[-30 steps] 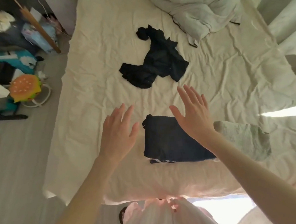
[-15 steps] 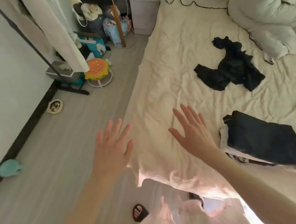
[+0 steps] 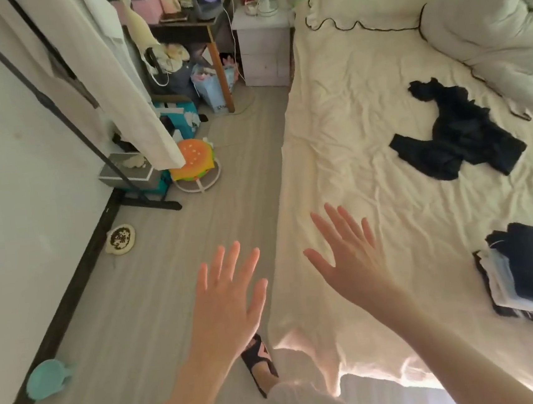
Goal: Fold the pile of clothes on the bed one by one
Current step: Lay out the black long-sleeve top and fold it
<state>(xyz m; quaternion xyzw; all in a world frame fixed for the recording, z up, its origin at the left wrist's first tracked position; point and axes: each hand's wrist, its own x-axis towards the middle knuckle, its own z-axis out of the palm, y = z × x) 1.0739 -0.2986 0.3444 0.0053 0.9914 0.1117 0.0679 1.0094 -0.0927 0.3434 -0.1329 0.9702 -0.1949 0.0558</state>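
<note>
A crumpled black garment (image 3: 457,137) lies unfolded on the cream bed sheet (image 3: 348,122), towards the right. A stack of folded clothes (image 3: 532,274), dark on top with pale layers under it, sits at the right edge near the bed's foot. My left hand (image 3: 227,298) is raised over the floor beside the bed, fingers straight and spread, holding nothing. My right hand (image 3: 348,259) is raised over the bed's near left corner, also flat and spread, touching nothing. Both hands are well left of the clothes.
A bunched white duvet (image 3: 495,23) fills the bed's far right. Left of the bed are grey floor (image 3: 157,293), a clothes rack (image 3: 63,101) with a hanging pale garment, a burger-shaped stool (image 3: 194,160), a nightstand (image 3: 263,45), a food bowl (image 3: 120,239) and my slippered foot (image 3: 259,362).
The view has swung left: the folded stack and black garment slid to the right of the frame. Both hands stay raised and spread, now over the floor and the bed's left corner.
</note>
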